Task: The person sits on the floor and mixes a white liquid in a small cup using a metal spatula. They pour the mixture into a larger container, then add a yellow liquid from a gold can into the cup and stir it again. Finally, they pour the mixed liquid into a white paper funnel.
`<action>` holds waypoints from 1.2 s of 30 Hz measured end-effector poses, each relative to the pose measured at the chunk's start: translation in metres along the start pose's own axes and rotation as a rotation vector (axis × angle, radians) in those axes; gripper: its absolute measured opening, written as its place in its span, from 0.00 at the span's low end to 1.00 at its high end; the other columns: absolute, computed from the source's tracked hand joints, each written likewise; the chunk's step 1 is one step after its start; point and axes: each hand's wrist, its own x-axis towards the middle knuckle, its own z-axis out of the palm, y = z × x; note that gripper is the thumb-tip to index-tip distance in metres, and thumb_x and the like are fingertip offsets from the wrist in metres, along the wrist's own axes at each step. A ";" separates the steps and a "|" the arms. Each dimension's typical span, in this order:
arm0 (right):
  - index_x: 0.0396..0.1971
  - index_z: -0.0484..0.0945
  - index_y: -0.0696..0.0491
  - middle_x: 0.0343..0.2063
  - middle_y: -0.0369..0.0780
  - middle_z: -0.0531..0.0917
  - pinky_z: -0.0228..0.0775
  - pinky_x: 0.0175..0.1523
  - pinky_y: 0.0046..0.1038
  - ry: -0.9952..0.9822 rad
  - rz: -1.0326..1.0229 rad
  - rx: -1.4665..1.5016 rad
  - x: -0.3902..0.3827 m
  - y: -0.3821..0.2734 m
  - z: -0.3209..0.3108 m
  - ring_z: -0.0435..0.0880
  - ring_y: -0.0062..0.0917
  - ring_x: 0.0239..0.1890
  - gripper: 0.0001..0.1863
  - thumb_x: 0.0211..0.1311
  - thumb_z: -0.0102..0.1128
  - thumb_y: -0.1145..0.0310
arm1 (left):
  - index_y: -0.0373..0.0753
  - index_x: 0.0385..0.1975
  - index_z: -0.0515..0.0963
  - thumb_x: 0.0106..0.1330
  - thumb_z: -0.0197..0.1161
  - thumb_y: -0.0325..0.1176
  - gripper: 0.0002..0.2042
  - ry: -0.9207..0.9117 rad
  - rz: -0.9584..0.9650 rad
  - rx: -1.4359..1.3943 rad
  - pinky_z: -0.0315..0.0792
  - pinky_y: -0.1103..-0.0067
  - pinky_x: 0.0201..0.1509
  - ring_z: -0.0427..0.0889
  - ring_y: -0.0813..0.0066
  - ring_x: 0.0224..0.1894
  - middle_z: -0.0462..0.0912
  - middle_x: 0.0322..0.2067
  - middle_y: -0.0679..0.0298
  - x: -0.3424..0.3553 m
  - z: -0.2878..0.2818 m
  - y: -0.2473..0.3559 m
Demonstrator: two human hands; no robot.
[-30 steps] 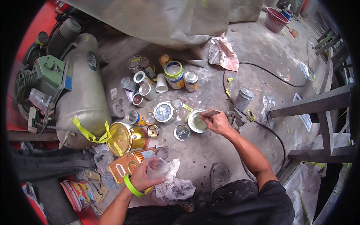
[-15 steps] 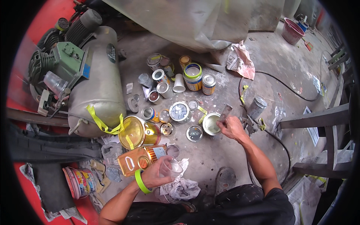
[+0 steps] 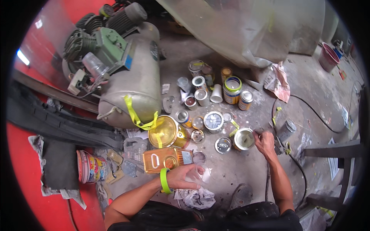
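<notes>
My left hand (image 3: 182,178), with a lime-green band on its wrist, is closed round a clear plastic cup (image 3: 199,174) above a crumpled white cloth (image 3: 195,198). At the right rim of an open paint can (image 3: 244,139) holding pale grey-green stuff, my right hand (image 3: 265,143) is closed. It grips a flat grey strip (image 3: 256,135), mostly hidden by the fingers, so its kind is unclear. Left of that can a round dark lid (image 3: 223,145) lies on the floor. A wider can with a grey-white top (image 3: 213,121) stands beyond the lid.
An orange rectangular tin (image 3: 156,161) and a large yellow can (image 3: 163,133) stand beside my left hand. Further off are several cans and a white cup (image 3: 216,93). A green-and-grey air compressor (image 3: 131,82) fills the left. A black hose (image 3: 296,159) snakes along the right.
The view has swung left, so the scene sits further right. My right hand has lowered the grey strip toward the can. The clear cup stays in my left hand.
</notes>
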 end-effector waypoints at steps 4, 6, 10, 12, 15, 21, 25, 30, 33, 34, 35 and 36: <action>0.34 0.88 0.58 0.21 0.53 0.82 0.73 0.34 0.40 0.053 -0.112 0.289 -0.009 -0.002 0.012 0.85 0.44 0.25 0.12 0.64 0.66 0.63 | 0.34 0.67 0.66 0.63 0.76 0.38 0.36 -0.065 0.024 -0.129 0.74 0.73 0.62 0.80 0.72 0.55 0.80 0.53 0.58 0.002 0.001 -0.012; 0.34 0.88 0.59 0.20 0.53 0.81 0.73 0.33 0.38 -0.047 -0.082 0.325 -0.010 -0.003 0.016 0.84 0.42 0.24 0.12 0.63 0.66 0.63 | 0.34 0.69 0.64 0.63 0.75 0.38 0.37 -0.103 -0.020 -0.325 0.74 0.73 0.61 0.80 0.72 0.54 0.80 0.53 0.57 0.001 0.003 -0.009; 0.34 0.88 0.59 0.20 0.56 0.81 0.73 0.33 0.46 -0.130 0.019 -0.074 -0.001 0.009 0.002 0.84 0.51 0.25 0.15 0.63 0.65 0.60 | 0.35 0.71 0.62 0.61 0.76 0.40 0.40 -0.131 -0.017 -0.345 0.74 0.71 0.60 0.80 0.70 0.53 0.81 0.53 0.56 -0.002 0.000 0.001; 0.28 0.84 0.64 0.17 0.56 0.76 0.66 0.28 0.45 0.018 -0.038 -0.027 0.001 0.010 0.001 0.80 0.47 0.18 0.18 0.64 0.64 0.60 | 0.36 0.71 0.62 0.60 0.77 0.42 0.42 -0.135 0.099 -0.168 0.74 0.69 0.60 0.80 0.68 0.53 0.81 0.52 0.55 0.001 -0.001 -0.007; 0.35 0.86 0.63 0.21 0.55 0.81 0.69 0.30 0.40 0.092 -0.098 0.173 -0.002 0.003 0.013 0.83 0.39 0.21 0.16 0.64 0.64 0.62 | 0.36 0.67 0.67 0.56 0.80 0.47 0.42 -0.062 0.157 -0.008 0.78 0.71 0.53 0.85 0.68 0.47 0.84 0.49 0.59 0.001 0.004 -0.003; 0.35 0.86 0.63 0.23 0.56 0.83 0.73 0.34 0.43 -0.121 -0.057 0.121 -0.010 0.002 0.010 0.86 0.49 0.27 0.15 0.65 0.65 0.64 | 0.31 0.62 0.70 0.58 0.75 0.50 0.38 0.003 0.097 0.224 0.81 0.69 0.52 0.87 0.63 0.50 0.85 0.50 0.57 -0.004 0.005 0.011; 0.32 0.86 0.61 0.21 0.56 0.80 0.70 0.32 0.44 0.051 -0.007 0.052 0.002 0.000 0.006 0.83 0.48 0.23 0.16 0.65 0.65 0.61 | 0.34 0.62 0.72 0.59 0.76 0.50 0.36 0.015 0.068 0.151 0.80 0.68 0.52 0.86 0.62 0.49 0.85 0.46 0.53 -0.005 0.005 0.004; 0.35 0.85 0.62 0.21 0.55 0.80 0.68 0.30 0.40 -0.157 -0.060 0.132 -0.006 -0.003 0.016 0.83 0.36 0.21 0.17 0.66 0.64 0.59 | 0.33 0.67 0.66 0.65 0.75 0.41 0.35 0.019 0.078 0.049 0.83 0.72 0.48 0.87 0.66 0.45 0.83 0.48 0.54 -0.004 0.007 -0.007; 0.34 0.86 0.62 0.23 0.54 0.82 0.72 0.33 0.41 -0.167 -0.074 -0.151 0.006 0.004 0.003 0.86 0.36 0.25 0.16 0.66 0.63 0.61 | 0.35 0.70 0.62 0.60 0.80 0.37 0.42 0.008 -0.018 -0.061 0.81 0.75 0.48 0.85 0.71 0.44 0.81 0.48 0.58 -0.004 0.004 0.012; 0.35 0.86 0.61 0.24 0.54 0.83 0.72 0.33 0.42 -0.130 -0.096 -0.240 0.007 0.013 0.000 0.86 0.36 0.25 0.16 0.66 0.63 0.61 | 0.35 0.70 0.62 0.58 0.81 0.36 0.42 -0.007 -0.041 -0.108 0.81 0.76 0.48 0.84 0.73 0.44 0.80 0.47 0.59 -0.002 0.004 0.013; 0.35 0.87 0.60 0.25 0.54 0.84 0.72 0.33 0.43 -0.004 -0.160 -0.100 0.008 0.017 0.004 0.86 0.37 0.26 0.15 0.66 0.62 0.62 | 0.36 0.69 0.64 0.56 0.83 0.35 0.43 0.021 -0.057 -0.195 0.79 0.77 0.52 0.82 0.75 0.47 0.78 0.47 0.61 -0.002 0.005 0.005; 0.36 0.87 0.59 0.27 0.53 0.84 0.71 0.33 0.44 0.127 -0.214 0.028 0.006 0.013 0.008 0.86 0.39 0.26 0.14 0.67 0.62 0.63 | 0.36 0.69 0.64 0.55 0.83 0.38 0.43 0.040 -0.028 -0.179 0.79 0.75 0.52 0.82 0.73 0.47 0.79 0.48 0.61 -0.002 0.006 0.001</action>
